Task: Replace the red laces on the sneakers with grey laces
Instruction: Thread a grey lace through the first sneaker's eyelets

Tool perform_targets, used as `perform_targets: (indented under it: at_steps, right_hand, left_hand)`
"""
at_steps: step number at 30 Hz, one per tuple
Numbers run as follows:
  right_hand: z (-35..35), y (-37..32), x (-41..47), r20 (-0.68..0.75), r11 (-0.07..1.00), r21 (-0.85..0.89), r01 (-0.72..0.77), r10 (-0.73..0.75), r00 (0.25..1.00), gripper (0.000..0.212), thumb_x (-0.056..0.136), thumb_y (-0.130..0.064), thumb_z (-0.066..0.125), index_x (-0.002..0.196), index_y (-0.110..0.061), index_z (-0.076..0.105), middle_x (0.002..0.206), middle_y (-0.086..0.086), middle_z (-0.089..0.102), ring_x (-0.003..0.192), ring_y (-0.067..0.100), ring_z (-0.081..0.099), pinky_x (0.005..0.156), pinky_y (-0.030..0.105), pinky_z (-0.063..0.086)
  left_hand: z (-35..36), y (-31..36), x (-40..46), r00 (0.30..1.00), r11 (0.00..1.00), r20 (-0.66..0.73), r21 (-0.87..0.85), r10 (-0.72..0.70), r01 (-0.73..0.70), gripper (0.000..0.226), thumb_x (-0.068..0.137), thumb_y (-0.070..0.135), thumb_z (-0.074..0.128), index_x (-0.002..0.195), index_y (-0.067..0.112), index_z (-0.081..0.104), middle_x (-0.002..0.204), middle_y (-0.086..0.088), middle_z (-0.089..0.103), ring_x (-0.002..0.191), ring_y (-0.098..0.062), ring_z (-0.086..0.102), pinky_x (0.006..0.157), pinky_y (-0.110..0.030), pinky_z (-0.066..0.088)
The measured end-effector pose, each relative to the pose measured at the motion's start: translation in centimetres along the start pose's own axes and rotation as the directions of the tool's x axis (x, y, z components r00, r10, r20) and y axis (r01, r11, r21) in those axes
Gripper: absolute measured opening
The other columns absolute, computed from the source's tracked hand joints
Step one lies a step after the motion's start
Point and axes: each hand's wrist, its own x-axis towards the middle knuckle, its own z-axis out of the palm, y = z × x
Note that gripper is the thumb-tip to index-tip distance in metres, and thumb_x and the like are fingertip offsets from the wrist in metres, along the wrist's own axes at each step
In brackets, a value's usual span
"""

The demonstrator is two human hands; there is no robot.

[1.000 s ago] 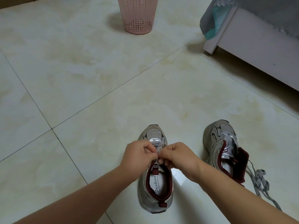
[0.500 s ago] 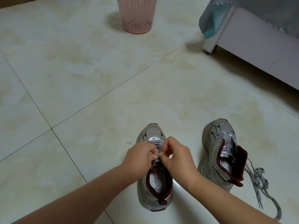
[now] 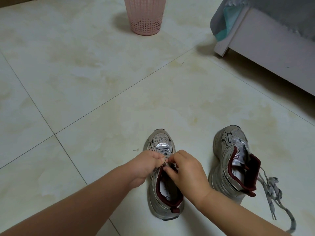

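Observation:
Two grey sneakers with dark red lining stand on the tiled floor. The left sneaker (image 3: 162, 198) has a grey lace (image 3: 164, 151) threaded through its front eyelets. My left hand (image 3: 146, 165) and my right hand (image 3: 186, 169) meet over its tongue, both pinching the grey lace near the upper eyelets. The right sneaker (image 3: 228, 160) stands unlaced, its tongue pulled open. A loose grey lace (image 3: 272, 189) lies on the floor to its right. No red lace is visible.
A pink perforated basket (image 3: 144, 16) stands at the far middle. A white bed frame (image 3: 272, 53) with grey bedding fills the upper right corner. Pale floor tiles (image 3: 85, 74) stretch all around the shoes.
My right hand has dropped lower over the tongue of the left sneaker, thumb reaching into the opening. The left hand stays pinched at the laces. The view shifted slightly.

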Motion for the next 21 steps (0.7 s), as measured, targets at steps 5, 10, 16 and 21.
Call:
perform_targets:
  at_steps: [5, 10, 16, 21]
  right_hand:
    - [-0.6, -0.1, 0.6, 0.079, 0.968, 0.190, -0.164, 0.151, 0.985, 0.014, 0.085, -0.023, 0.062, 0.071, -0.022, 0.057, 0.076, -0.007, 0.055, 0.075, 0.012, 0.053, 0.068, 0.023, 0.038]
    - [-1.9, -0.1, 1.1, 0.260, 0.856, 0.378, -0.352, 0.267, 0.928, 0.027, 0.087, -0.014, 0.057, 0.062, -0.022, 0.048, 0.062, -0.009, 0.049, 0.057, 0.004, 0.041, 0.054, 0.016, 0.034]
    - [-2.6, -0.1, 0.8, 0.332, 0.892, 0.271, -0.362, 0.266, 0.905, 0.026, 0.088, -0.014, 0.056, 0.064, -0.021, 0.048, 0.061, -0.009, 0.047, 0.057, 0.005, 0.040, 0.055, 0.018, 0.033]
    - [-3.3, 0.4, -0.4, 0.457, 0.914, 0.161, -0.372, 0.265, 0.849, 0.031, 0.089, -0.012, 0.052, 0.060, -0.022, 0.045, 0.060, -0.008, 0.044, 0.055, 0.005, 0.036, 0.053, 0.016, 0.032]
  left_hand:
    - [-1.5, -0.7, 0.5, 0.994, 0.984, -0.052, 0.153, 0.097, -0.088, 0.019, 0.083, -0.002, 0.060, 0.076, 0.016, 0.061, 0.065, 0.004, 0.056, 0.056, 0.000, 0.053, 0.057, -0.010, 0.041]
    - [-2.3, -0.5, 0.8, 0.965, 0.838, -0.003, 0.497, 0.261, -0.225, 0.026, 0.071, 0.002, 0.074, 0.067, 0.023, 0.060, 0.055, 0.010, 0.051, 0.048, 0.005, 0.046, 0.055, -0.011, 0.038]
    - [-2.2, -0.2, 1.2, 0.887, 0.532, 0.013, 0.796, 0.462, -0.289, 0.011, 0.077, 0.012, 0.068, 0.070, 0.017, 0.061, 0.076, 0.011, 0.054, 0.078, -0.007, 0.050, 0.073, -0.023, 0.038]
    - [-2.9, -0.5, 1.9, 0.821, 0.175, -0.007, 0.978, 0.571, -0.113, 0.010, 0.091, 0.020, 0.048, 0.085, 0.025, 0.054, 0.096, 0.009, 0.052, 0.099, -0.014, 0.043, 0.081, -0.027, 0.024]
